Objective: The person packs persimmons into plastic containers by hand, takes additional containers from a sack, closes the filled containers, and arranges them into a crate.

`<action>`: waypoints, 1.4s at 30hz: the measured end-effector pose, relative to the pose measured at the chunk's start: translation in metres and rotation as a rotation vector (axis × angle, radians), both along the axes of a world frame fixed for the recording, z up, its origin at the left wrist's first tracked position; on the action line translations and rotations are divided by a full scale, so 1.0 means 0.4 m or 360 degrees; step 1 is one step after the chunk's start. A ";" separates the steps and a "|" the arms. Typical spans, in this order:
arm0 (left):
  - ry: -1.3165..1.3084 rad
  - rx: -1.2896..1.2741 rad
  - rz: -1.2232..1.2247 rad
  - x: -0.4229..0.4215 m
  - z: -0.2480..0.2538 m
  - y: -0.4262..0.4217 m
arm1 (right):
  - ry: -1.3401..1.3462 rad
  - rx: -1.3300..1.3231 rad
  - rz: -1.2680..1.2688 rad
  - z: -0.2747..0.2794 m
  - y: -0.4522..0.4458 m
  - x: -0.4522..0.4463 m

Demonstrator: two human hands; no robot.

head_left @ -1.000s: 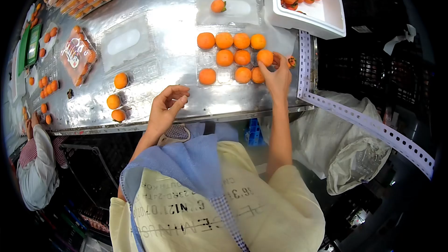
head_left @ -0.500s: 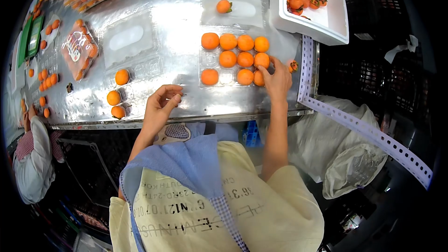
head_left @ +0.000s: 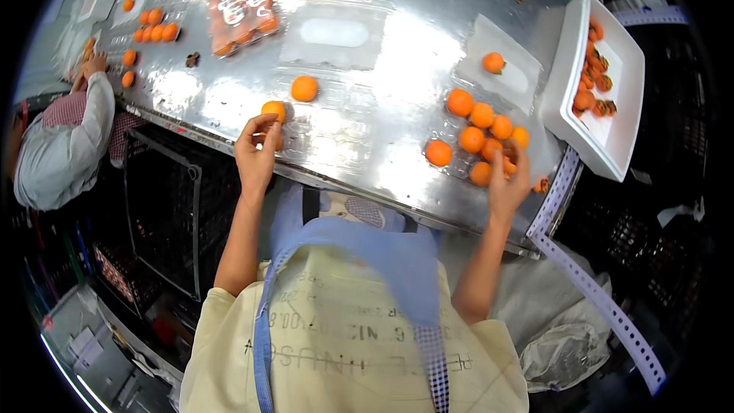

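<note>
Fruits (head_left: 471,139), orange and round, lie close together in the clear tray (head_left: 457,162) near the right end of the metal counter (head_left: 397,145), and the right hand (head_left: 508,159) is over the near right part of this group. Its thumb and fingers are narrow around one fruit there, but the hand is a little blurred, so I cannot tell if they press it or only touch it. At the other tray (head_left: 330,134), the left hand (head_left: 260,136) has its fingers bent beside the left-side fruits: one (head_left: 273,112) shows just above the fingertips, another is partly hidden behind them, and whether anything is gripped I cannot tell. Each fruit should be rather light, firm enough to keep its shape, yet easy to bruise under a hard pinch. Skin looks smooth and shiny, so it could slip or roll if it is held only near the top. I would take it across the widest part, thumb on one side and fingers opposite, with gentle pressure. Thin plastic of the tray seems light and flexible, so it is better lifted by supporting both sides than by pulling one corner.
</note>
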State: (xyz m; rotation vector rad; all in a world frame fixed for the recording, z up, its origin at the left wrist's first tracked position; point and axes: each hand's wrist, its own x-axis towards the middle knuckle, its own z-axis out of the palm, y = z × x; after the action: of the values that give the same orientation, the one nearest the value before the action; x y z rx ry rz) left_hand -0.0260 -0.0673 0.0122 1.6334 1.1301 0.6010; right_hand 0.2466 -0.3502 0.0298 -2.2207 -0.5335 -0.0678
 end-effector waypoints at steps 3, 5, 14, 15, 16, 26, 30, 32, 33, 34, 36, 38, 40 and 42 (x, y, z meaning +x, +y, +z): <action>0.0260 0.0273 0.0038 -0.052 -0.022 0.030 | 0.0115 0.0162 0.0440 -0.018 0.158 -0.067; 0.0430 0.0395 0.0019 -0.068 -0.023 0.029 | -0.0044 0.0071 0.0805 -0.020 0.280 -0.112; 0.0481 0.0392 0.0074 -0.083 -0.036 0.010 | -0.0289 -0.0488 0.1512 -0.118 0.666 -0.226; 0.0439 0.0383 0.0105 -0.088 -0.037 0.013 | -0.0327 -0.0592 0.1534 -0.113 0.675 -0.229; 0.0398 0.0374 0.0135 -0.093 -0.040 0.019 | -0.0365 -0.0696 0.1556 -0.103 0.684 -0.229; -0.0029 0.1028 -0.0169 -0.020 -0.012 0.023 | 0.0105 -0.0308 0.1502 -0.113 0.672 -0.215; -0.0034 0.0958 -0.0461 0.042 -0.016 0.010 | 0.0586 0.0238 0.1387 -0.079 0.602 -0.186; -0.0091 0.0898 -0.0512 0.061 -0.027 0.005 | 0.0722 0.0303 0.1339 -0.037 0.556 -0.173; -0.0234 0.0523 -0.0433 0.074 -0.020 -0.003 | 0.0690 0.0322 0.1330 -0.020 0.533 -0.172; -0.0367 0.0146 -0.0352 0.089 -0.007 -0.016 | 0.0657 0.0341 0.1319 -0.004 0.511 -0.171; -0.0686 -0.0546 -0.0292 0.114 0.015 -0.026 | 0.0554 0.0333 0.1323 0.027 0.472 -0.172; -0.0806 -0.0982 -0.0365 0.139 0.050 -0.025 | 0.0411 0.0283 0.1358 0.051 0.440 -0.171; -0.0834 -0.1231 -0.0443 0.157 0.080 -0.026 | 0.0263 0.0328 0.1367 0.061 0.417 -0.176; -0.0804 -0.1118 -0.0539 0.166 0.076 -0.034 | 0.0185 0.0383 0.1352 0.060 0.402 -0.180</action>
State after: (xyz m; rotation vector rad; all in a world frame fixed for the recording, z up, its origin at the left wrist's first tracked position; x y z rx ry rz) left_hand 0.0405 -0.0808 0.0426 0.9510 0.5694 0.3096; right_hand 0.1748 -0.1895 0.0536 -1.6048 -1.2774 0.4144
